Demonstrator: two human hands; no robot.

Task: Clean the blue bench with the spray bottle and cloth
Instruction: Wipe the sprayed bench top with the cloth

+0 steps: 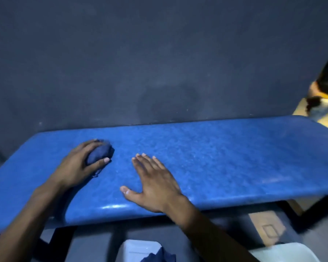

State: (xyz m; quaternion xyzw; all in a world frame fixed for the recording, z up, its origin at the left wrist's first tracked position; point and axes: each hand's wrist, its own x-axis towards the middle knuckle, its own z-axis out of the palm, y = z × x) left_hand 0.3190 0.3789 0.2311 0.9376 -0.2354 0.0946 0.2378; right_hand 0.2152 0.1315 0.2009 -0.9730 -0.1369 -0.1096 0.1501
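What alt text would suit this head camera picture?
A person's left hand grips a bunched dark blue cloth on a blue bench, while the right hand lies flat, fingers spread, beside it.

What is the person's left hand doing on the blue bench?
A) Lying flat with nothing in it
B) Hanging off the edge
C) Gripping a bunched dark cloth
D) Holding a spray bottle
C: the left hand curls its fingers and thumb around a bunched dark blue cloth on the bench, while the right hand lies flat.
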